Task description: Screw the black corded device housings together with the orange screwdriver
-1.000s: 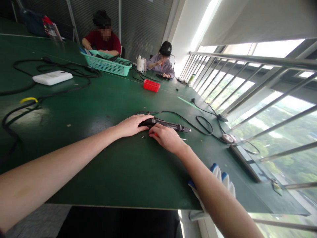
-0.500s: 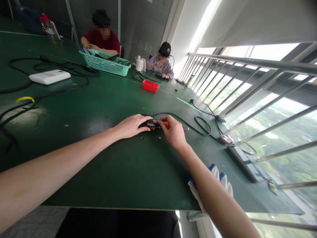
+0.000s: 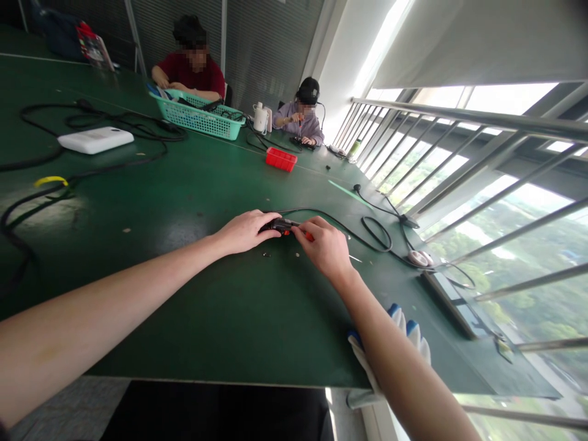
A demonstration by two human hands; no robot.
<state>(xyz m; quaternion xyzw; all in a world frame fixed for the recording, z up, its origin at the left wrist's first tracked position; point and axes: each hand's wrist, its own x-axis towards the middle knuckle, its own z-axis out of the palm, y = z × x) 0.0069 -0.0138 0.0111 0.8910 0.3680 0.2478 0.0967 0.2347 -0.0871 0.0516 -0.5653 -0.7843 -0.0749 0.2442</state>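
My left hand [image 3: 250, 230] is closed round the left end of a slim black corded device [image 3: 278, 226] with small orange parts, holding it down at the table. My right hand [image 3: 325, 244] is closed on an orange-handled screwdriver [image 3: 309, 236]. A thin metal shaft [image 3: 355, 259] sticks out beyond this hand on the right. The right fingertips are at the device's right part; whether they also grip it I cannot tell. The device's far right end is hidden behind the hand. Tiny loose pieces [image 3: 266, 254] lie just in front of it.
A black cord [image 3: 376, 246] loops rightward. White-and-blue gloves [image 3: 416, 337] lie under my right forearm. Farther off are a red tray [image 3: 281, 160], a teal basket [image 3: 197, 118], a white box [image 3: 96, 140] and black cables. Two people sit across the table. A metal railing runs along the right.
My right hand has turned and shifted slightly right, and a thin shaft now shows beyond it. The device looks tilted, its right end now hidden. My left hand keeps its hold.
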